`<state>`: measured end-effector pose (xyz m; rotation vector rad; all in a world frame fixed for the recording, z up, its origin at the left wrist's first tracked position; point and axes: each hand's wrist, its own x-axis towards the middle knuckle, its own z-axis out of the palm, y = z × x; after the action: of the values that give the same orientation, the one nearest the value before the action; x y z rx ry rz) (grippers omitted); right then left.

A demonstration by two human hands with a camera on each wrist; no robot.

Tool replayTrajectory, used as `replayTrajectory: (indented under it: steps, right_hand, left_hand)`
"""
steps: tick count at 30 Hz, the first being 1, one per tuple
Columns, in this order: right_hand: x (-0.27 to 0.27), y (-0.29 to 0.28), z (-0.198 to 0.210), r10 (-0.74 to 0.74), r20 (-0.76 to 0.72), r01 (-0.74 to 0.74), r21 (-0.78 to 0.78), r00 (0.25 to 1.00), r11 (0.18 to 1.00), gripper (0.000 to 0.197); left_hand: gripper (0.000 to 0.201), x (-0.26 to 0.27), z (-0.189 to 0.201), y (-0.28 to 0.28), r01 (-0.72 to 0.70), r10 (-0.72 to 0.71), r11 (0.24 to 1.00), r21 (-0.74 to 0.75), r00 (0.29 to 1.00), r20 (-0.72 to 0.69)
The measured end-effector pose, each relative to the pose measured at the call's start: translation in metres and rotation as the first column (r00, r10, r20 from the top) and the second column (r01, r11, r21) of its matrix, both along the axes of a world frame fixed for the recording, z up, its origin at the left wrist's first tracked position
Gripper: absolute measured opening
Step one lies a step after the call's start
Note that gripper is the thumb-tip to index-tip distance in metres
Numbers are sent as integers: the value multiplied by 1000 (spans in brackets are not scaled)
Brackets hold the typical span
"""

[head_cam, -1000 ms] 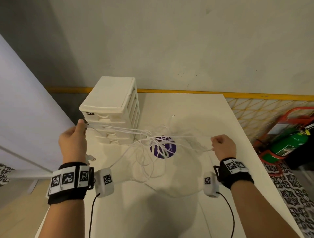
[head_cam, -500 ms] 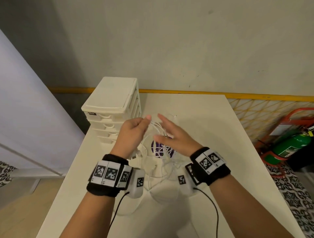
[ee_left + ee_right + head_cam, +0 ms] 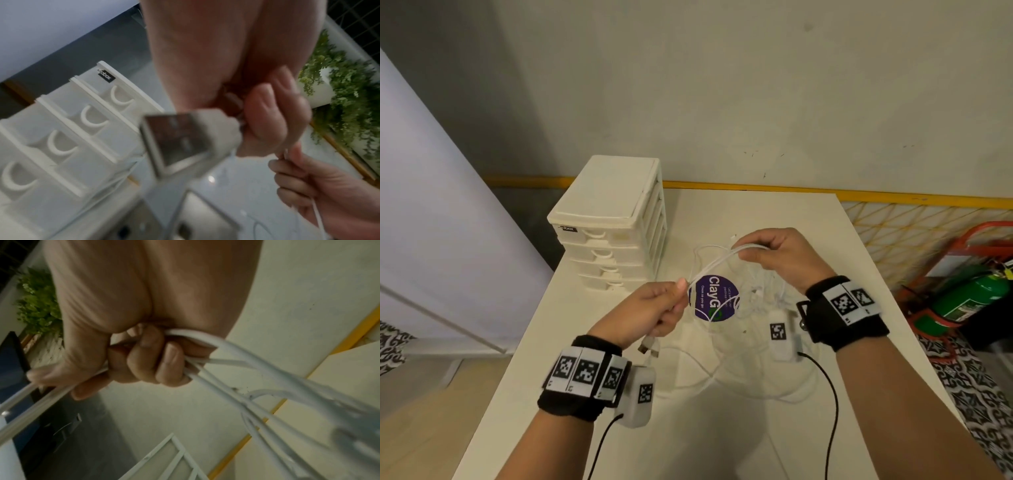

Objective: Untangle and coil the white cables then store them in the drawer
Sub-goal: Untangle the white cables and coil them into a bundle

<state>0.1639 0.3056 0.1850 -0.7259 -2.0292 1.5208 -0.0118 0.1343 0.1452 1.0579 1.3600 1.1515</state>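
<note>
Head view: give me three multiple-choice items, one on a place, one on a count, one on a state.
1. Where is the white plastic drawer unit on the white table?
A. far left part
B. near right corner
C. centre front

2. How many drawer handles show on the unit's front?
A. two
B. four
C. six

3. What are the hands doing?
A. both rest flat on the table
B. both grip white cables
C. one opens a drawer

Answers:
1 A: the unit stands by the table's left edge, towards the wall.
2 B: the left wrist view shows four crescent handles.
3 B: the left hand and right hand hold strands stretched between them.
</note>
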Motion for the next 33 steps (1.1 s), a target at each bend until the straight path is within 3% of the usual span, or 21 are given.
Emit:
replayTrajectory:
  steps: [2,4,8,13,16,18,22,25,28,29,31,33]
  right_hand:
    - [3,2,-2,-50,-54,50,-10,997,999,19]
    - [-1,0,-11,-99,-76,96,-35,992,995,24]
    - [-23,-23,-43,-22,26,20,57,999,998,24]
    - [-33,-55,-71,-6,54,-3,166,999,986,14]
    - [-34,-54,-91,24,195,-88,326,981,941,8]
    - [-31,-49,-100,-8,300,-110,373,954,921,16]
    - [-25,-43,-104,-69,350,-139,535,934,834,20]
    - [-25,-45,-100,-31,414,-228,562,910,795,13]
    - [-26,-52,-92,78,389,-300,553,918,777,25]
    - [-26,-54,-89,89,372,-304,571,924,763,27]
    - [-24,-56,-84,100,318,-288,625,943,725,32]
    - [-20,-53,-80,93,216,-215,649,972,730,27]
  left_hand:
    - [49,1,8,1,66,-69,995,72,997,43]
    - [47,5,21,4,99,-139,977,191,968,210]
    - [30,11,60,25,44,-253,900,434,863,437]
    - [33,9,78,52,-301,-114,846,440,704,701]
    - [33,7,74,57,-482,-23,788,383,598,801]
    - [29,4,71,58,-555,20,746,367,569,822]
    - [25,-4,65,56,-667,136,643,376,583,801]
    - [21,-6,57,59,-736,374,547,399,641,671]
    - [17,-5,44,64,-643,645,502,579,724,244]
    - [15,-6,38,65,-558,669,530,639,738,90]
    - [12,-14,26,66,-349,632,668,657,732,-255]
    - [11,-22,19,64,-186,471,847,498,699,-539]
